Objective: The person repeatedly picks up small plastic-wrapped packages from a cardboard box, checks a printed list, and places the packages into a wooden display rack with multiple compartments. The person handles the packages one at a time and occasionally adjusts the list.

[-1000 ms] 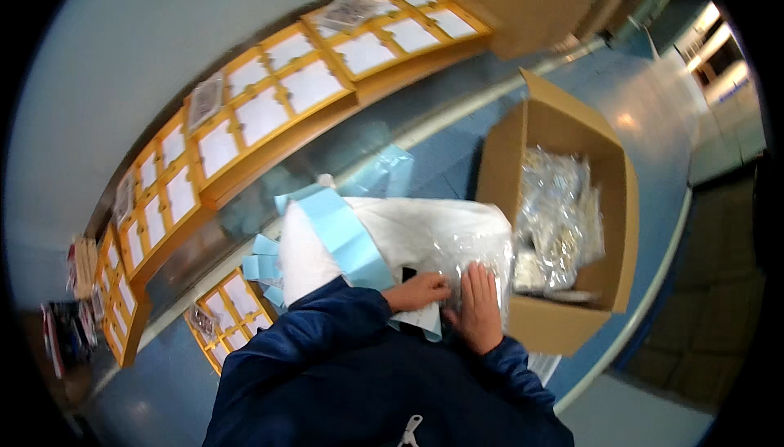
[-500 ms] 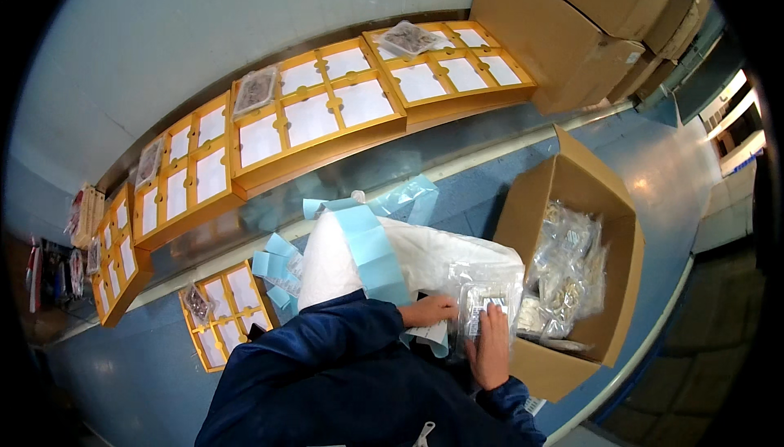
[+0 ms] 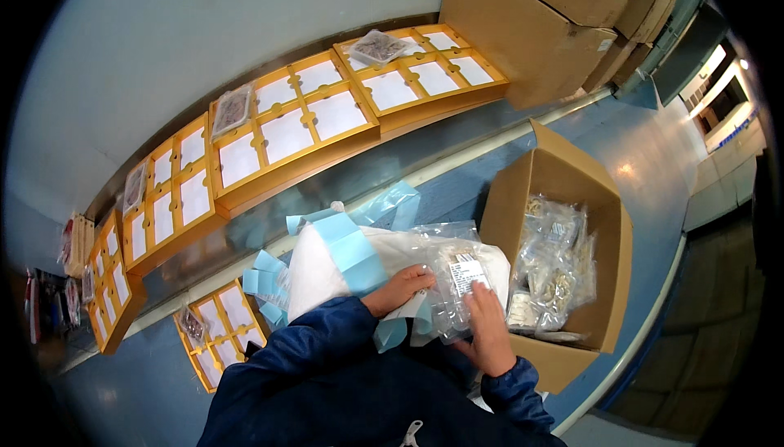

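A clear plastic bag (image 3: 447, 304) with a white printed label (image 3: 466, 271) lies tilted over my lap, on white cloth (image 3: 314, 271). My left hand (image 3: 400, 290) is closed at the bag's left edge, fingers curled. Flat on the bag, by the label's lower end, rest the extended fingers of my right hand (image 3: 490, 334); its thumb lies apart near the bag's lower edge. What is inside the bag is hard to make out. A light-blue label strip (image 3: 353, 253) drapes across the cloth, and a curled blue-white piece (image 3: 394, 331) hangs under my left hand.
An open cardboard box (image 3: 608, 300) at my right holds several clear bags (image 3: 557, 263). Yellow divided trays (image 3: 290, 135) with white panels line the wall, some bearing clear tubs (image 3: 233, 110). Another yellow tray (image 3: 222, 324) sits on the floor. Large cartons (image 3: 523, 31) stand behind.
The bag has tilted and shifted up and left, and its label shows more fully. My left hand has moved up to the bag's edge; my right fingers have slid toward the label's lower end.
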The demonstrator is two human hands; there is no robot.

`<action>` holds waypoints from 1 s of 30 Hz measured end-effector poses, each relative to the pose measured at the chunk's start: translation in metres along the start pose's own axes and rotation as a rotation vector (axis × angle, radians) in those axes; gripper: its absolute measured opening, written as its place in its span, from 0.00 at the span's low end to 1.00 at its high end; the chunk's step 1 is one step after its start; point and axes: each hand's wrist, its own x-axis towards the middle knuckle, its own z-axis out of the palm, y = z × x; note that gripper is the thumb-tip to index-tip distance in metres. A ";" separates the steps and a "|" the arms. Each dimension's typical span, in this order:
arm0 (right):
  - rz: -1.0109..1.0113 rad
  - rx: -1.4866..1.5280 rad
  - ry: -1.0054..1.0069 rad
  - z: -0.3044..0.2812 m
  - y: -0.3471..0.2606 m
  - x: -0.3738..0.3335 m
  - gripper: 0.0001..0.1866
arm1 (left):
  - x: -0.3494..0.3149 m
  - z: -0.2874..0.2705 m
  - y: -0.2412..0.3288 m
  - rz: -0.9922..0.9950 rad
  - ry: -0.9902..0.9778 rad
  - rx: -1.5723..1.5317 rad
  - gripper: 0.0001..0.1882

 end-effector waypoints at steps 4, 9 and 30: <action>0.015 -0.063 0.170 0.017 0.043 0.021 0.32 | -0.008 0.007 0.023 0.171 -0.026 0.108 0.13; 0.555 0.896 0.214 0.012 0.087 0.066 0.15 | -0.004 -0.011 0.074 0.399 -0.020 0.129 0.16; 0.514 1.389 0.505 -0.049 0.240 0.454 0.17 | 0.070 -0.132 0.049 0.155 0.262 -0.283 0.13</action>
